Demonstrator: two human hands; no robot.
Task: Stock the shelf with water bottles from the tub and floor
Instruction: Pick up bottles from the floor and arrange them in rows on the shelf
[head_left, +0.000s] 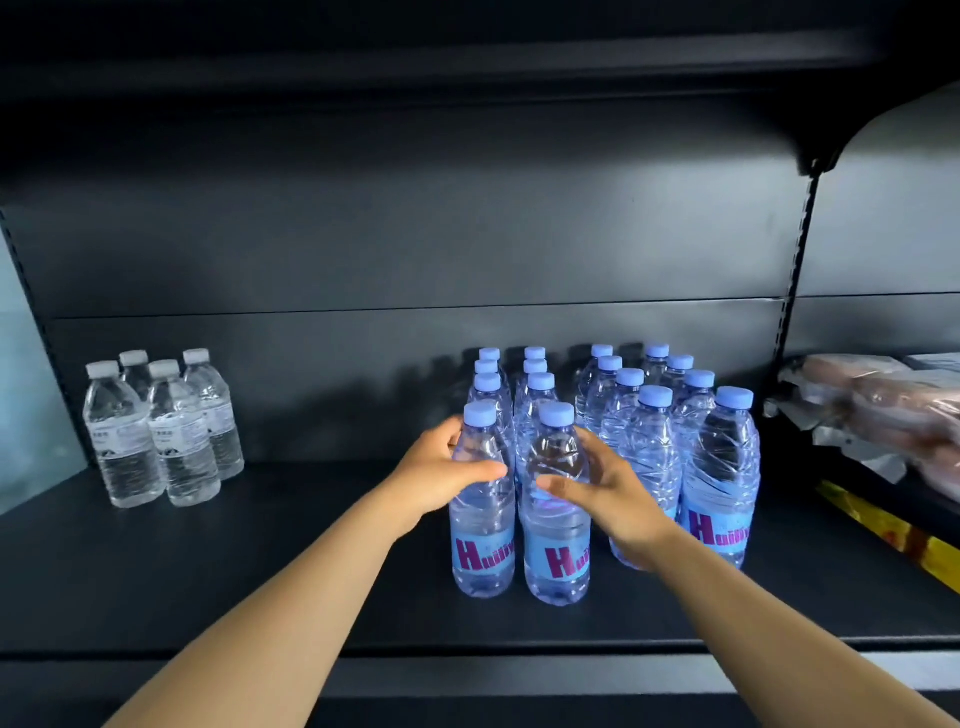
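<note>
Left hand (441, 467): grip curled round the upper body of the front-left blue bottle (483, 499), thumb across its near face. Right hand (602, 488): grip wrapped on the front-centre blue bottle (557, 504), touching the first. Both bottles stand upright on the dark shelf (260, 571) (magenta "H" labels facing out). Behind and to the right of the grips: rows of blue-capped bottles (649, 415), upright, close-packed. Well to the left of the grips: four white-capped clear bottles (161, 431). Far right: wrapped packages (878, 410) on the adjoining shelf.
</note>
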